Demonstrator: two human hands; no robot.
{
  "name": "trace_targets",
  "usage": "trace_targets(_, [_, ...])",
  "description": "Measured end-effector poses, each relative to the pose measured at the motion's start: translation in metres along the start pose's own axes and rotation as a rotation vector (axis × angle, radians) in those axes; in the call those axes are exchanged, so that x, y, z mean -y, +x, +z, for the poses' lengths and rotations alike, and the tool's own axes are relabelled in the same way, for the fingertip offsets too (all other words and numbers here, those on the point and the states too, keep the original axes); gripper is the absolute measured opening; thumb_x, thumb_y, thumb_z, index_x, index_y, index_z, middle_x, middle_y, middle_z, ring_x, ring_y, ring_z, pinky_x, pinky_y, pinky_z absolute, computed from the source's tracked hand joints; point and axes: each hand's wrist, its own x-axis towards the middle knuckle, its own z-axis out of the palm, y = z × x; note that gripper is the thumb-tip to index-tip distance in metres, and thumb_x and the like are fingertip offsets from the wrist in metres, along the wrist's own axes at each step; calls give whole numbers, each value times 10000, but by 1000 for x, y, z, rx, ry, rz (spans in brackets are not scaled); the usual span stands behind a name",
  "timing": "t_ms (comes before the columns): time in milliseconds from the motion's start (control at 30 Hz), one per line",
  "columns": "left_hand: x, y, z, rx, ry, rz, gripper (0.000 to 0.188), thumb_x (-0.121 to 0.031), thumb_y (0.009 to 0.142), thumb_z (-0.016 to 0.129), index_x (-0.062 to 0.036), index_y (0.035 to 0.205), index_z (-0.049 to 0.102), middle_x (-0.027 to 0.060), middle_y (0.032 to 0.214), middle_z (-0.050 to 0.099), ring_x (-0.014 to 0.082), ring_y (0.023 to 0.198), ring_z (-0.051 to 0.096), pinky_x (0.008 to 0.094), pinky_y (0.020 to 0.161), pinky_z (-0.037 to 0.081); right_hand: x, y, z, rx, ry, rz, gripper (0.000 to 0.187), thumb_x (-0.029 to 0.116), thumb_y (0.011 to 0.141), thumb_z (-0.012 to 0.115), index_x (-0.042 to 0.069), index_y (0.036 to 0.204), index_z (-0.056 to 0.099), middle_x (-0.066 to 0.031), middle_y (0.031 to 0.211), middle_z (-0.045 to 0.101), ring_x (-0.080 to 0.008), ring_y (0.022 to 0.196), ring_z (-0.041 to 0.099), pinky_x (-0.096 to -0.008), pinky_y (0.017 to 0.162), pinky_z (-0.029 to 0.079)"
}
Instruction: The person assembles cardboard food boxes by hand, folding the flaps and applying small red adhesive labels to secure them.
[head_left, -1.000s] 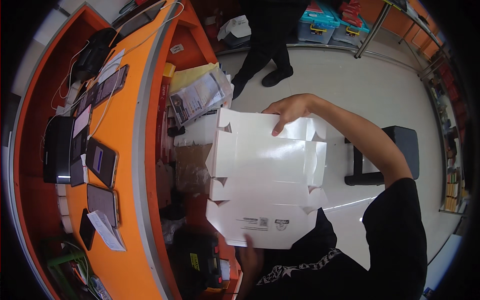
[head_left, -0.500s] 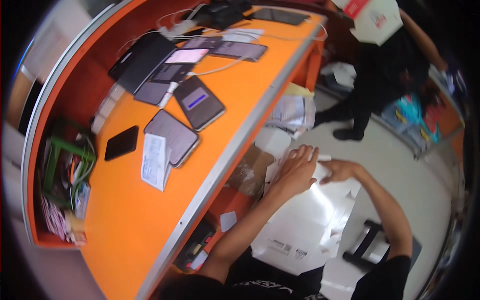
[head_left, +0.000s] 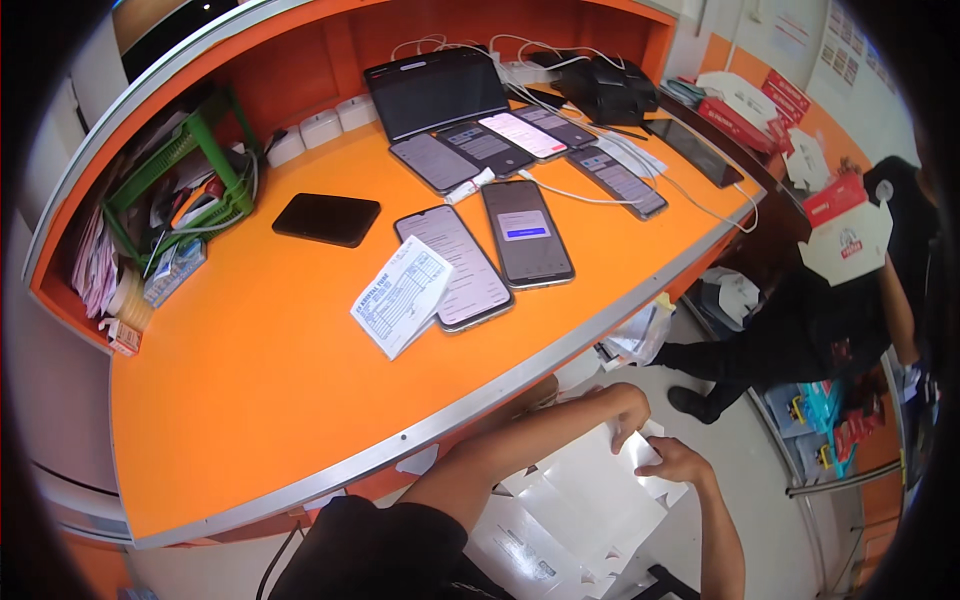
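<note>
Over my lap lies a flat, unfolded white cardboard box blank (head_left: pixel 590 490) with notched flaps and small print at its near end. At its far edge my left hand (head_left: pixel 625 405) is bent down, its fingers closed on the card. My right hand (head_left: pixel 675 462) pinches a shiny raised flap between thumb and fingers, close beside the left. The left fingertips are partly hidden behind the wrist and the card.
An orange desk (head_left: pixel 260 400) with a metal edge stands at the left, holding several phones, a black phone (head_left: pixel 326 219), a paper slip (head_left: pixel 402 295), a laptop-like tablet (head_left: pixel 436 92) and a green rack (head_left: pixel 190 165). A co-worker (head_left: pixel 850 310) at the right holds a white-and-red carton (head_left: pixel 848 240).
My view has tilted up, bringing more desk into sight. My left hand, flatter on the card before, now bends over its far edge; my right hand has closed on the flap.
</note>
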Motion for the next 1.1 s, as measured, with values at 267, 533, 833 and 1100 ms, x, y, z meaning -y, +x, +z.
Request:
trace_targets(267, [-4,-1,-7,11,-45,97,598,-333,615,843,-112,1147,682,112,1108,678,272,1047,622,417,875,489,-26,0,7,17,248,-72,576,243,715,815,0,1182,582,-99,1047,651,-195,971,586,-310,887,442])
trace_targets(533, [-1,-12,12,-127,-189,121,548,-274,627,852,-133,1133,696,105,1032,697,286,965,651,417,812,514,-3,-9,3,-2,188,-51,610,239,664,840,15,1176,597,-116,1021,675,-216,936,613,-316,873,459])
trace_targets(833, [-36,-48,34,-510,-42,51,514,-181,604,835,-129,1097,698,129,1010,697,333,968,655,449,830,523,28,-33,31,-255,-126,123,625,213,679,778,30,1239,569,-225,1087,652,-355,1065,598,-417,944,471])
trace_targets(1100, [-20,-57,54,-582,-109,58,444,-226,709,771,-129,1132,676,114,1054,678,313,1029,611,417,904,473,41,-27,47,-374,-173,129,552,33,729,618,85,1274,546,-236,987,646,-385,935,636,-454,851,516])
